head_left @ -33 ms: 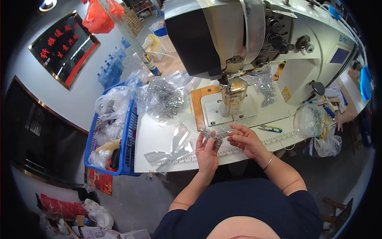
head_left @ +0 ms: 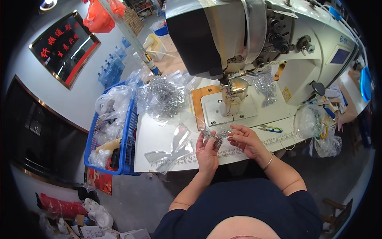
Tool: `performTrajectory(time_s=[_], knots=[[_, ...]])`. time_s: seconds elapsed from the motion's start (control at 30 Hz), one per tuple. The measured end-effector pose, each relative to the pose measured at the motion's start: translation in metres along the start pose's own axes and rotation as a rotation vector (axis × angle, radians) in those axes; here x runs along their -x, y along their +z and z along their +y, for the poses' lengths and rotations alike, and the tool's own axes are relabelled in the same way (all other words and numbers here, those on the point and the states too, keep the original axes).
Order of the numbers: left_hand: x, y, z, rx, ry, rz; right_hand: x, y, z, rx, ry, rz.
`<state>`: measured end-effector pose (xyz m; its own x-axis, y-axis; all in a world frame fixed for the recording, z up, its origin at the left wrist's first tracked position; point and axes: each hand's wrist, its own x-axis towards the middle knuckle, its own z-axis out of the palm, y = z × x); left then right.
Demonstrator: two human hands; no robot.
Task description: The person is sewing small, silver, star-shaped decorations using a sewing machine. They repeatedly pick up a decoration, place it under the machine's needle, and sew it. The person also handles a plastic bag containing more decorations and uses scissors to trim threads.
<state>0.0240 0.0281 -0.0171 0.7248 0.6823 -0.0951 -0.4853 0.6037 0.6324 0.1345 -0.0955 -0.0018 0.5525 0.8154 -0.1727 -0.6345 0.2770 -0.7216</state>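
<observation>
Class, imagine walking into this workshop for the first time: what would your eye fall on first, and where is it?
Probably the bulky sewing machine, towering over the white table at top centre and right. Next, the bright blue basket of clear plastic at the table's left. Then the glittering silvery piece in the left hand, near the table's front edge.

Left hand (head_left: 207,156), right hand (head_left: 250,144) and glittering silver trim (head_left: 219,136), near centre: no discernible change of position or grip. Sewing machine (head_left: 234,34), far side: any displacement too slight to tell.
</observation>
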Motion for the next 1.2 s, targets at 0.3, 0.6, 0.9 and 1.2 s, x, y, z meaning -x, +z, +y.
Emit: performTrajectory(time_s=[0.3, 0.6, 0.9, 1.2], knots=[[0.0, -0.005, 0.0, -0.013, 0.008, -0.017, 0.001, -0.003, 0.004, -0.015, -0.033, 0.072], [0.002, -0.005, 0.005, -0.456, 0.223, -0.128, 0.014, 0.022, -0.018, 1.32, -1.048, 0.141], [-0.003, -0.002, 0.018, -0.99, 0.506, -0.312, 0.005, 0.057, -0.014, 1.374, -1.065, -0.065], [-0.002, 0.004, 0.019, -0.578, 0.031, -0.285, -0.001, 0.045, -0.032, 1.484, -0.902, -0.262]])
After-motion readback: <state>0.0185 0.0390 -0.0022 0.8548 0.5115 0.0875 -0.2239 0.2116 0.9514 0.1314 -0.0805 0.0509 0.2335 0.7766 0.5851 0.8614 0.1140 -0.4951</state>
